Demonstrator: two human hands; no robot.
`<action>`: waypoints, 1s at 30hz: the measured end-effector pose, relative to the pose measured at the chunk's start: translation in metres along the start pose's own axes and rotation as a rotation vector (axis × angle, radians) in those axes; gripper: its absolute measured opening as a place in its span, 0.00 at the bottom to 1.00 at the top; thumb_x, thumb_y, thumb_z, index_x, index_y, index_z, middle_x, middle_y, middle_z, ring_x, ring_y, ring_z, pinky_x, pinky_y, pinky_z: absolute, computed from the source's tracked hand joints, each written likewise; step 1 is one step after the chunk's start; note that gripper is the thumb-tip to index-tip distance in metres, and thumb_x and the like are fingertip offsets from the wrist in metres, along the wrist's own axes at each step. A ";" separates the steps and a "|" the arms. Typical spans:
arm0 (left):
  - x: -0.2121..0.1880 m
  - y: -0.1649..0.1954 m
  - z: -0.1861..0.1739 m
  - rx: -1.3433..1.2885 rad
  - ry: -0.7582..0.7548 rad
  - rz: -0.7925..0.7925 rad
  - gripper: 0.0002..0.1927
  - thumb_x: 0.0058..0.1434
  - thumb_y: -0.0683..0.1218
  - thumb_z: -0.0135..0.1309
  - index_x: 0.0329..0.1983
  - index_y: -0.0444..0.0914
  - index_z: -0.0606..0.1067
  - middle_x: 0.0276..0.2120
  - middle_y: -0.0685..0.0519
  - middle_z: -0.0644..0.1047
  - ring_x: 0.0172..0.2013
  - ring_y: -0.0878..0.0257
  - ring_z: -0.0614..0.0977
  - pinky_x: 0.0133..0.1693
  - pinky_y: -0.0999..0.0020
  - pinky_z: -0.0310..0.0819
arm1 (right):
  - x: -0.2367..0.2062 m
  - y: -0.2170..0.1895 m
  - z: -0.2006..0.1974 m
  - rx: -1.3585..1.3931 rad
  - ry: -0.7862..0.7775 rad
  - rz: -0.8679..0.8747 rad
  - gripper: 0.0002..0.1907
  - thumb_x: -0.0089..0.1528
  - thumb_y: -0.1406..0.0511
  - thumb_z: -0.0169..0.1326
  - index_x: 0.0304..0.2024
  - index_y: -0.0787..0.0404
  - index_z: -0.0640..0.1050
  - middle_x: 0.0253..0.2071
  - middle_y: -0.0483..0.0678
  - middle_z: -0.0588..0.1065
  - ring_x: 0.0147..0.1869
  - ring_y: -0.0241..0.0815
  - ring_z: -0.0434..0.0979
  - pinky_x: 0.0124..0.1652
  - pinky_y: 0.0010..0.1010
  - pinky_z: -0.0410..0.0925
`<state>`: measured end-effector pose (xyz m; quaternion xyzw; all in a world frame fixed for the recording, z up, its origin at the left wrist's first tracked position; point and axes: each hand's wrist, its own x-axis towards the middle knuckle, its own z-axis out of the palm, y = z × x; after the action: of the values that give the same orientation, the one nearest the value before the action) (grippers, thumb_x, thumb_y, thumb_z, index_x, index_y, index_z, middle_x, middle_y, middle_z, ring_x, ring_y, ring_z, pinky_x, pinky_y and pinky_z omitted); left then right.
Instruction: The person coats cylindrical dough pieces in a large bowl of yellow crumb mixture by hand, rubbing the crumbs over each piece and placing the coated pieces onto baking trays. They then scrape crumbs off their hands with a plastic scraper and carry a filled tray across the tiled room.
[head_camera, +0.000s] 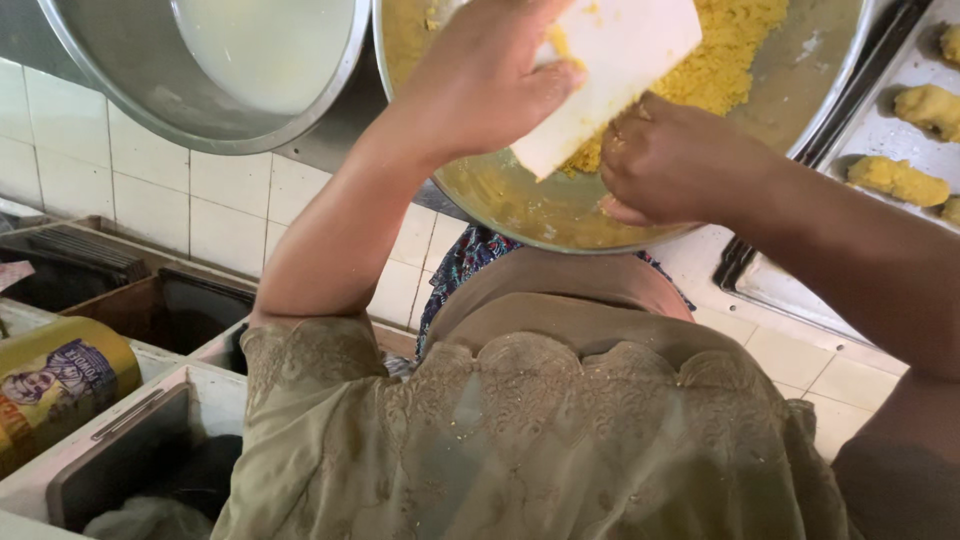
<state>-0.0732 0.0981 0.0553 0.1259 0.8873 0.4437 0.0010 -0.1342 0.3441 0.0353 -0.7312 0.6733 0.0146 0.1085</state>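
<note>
The left hand (490, 80) gripped a white scraper (610, 70), thumb pressed on its face, tilted so its edge raked the yellow mix (730, 55) at the bowl's (520, 205) twelve o'clock down toward six. The right hand (670, 165) was cupped at the blade's lower corner, catching mix; shaped pieces (897, 180) lay on a tray (880, 130) at three o'clock

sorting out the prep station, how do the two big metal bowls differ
The left bowl holds a pale, milky liquid; the right bowl holds crumbly yellow dough. No hand is at the left bowl, while the left hand presses a white scraper into the right bowl and the right hand gathers dough at its rim. Both are round, shiny metal and cut off by the frame.
</note>
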 end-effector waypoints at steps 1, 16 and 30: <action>0.003 0.001 0.002 -0.004 -0.001 0.008 0.20 0.66 0.46 0.57 0.57 0.34 0.72 0.48 0.38 0.80 0.50 0.39 0.79 0.48 0.48 0.72 | 0.002 -0.001 -0.001 0.026 -0.011 0.014 0.20 0.52 0.52 0.58 0.27 0.64 0.80 0.31 0.52 0.77 0.41 0.54 0.78 0.48 0.44 0.70; -0.008 -0.034 0.012 0.286 0.196 -0.127 0.16 0.67 0.48 0.60 0.51 0.35 0.72 0.41 0.39 0.79 0.42 0.38 0.80 0.42 0.44 0.71 | -0.002 -0.004 -0.021 -0.086 0.106 -0.041 0.13 0.51 0.58 0.55 0.19 0.61 0.77 0.21 0.53 0.74 0.47 0.58 0.82 0.69 0.61 0.56; -0.008 0.033 0.010 0.326 0.083 0.124 0.28 0.65 0.43 0.56 0.68 0.40 0.66 0.36 0.48 0.81 0.34 0.49 0.83 0.33 0.50 0.71 | 0.007 -0.001 -0.007 -0.073 -0.097 0.096 0.13 0.51 0.57 0.54 0.18 0.58 0.78 0.22 0.47 0.74 0.29 0.49 0.78 0.40 0.44 0.71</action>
<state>-0.0571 0.1233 0.0749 0.1607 0.9372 0.2980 -0.0833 -0.1331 0.3364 0.0412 -0.6998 0.7008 0.0796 0.1132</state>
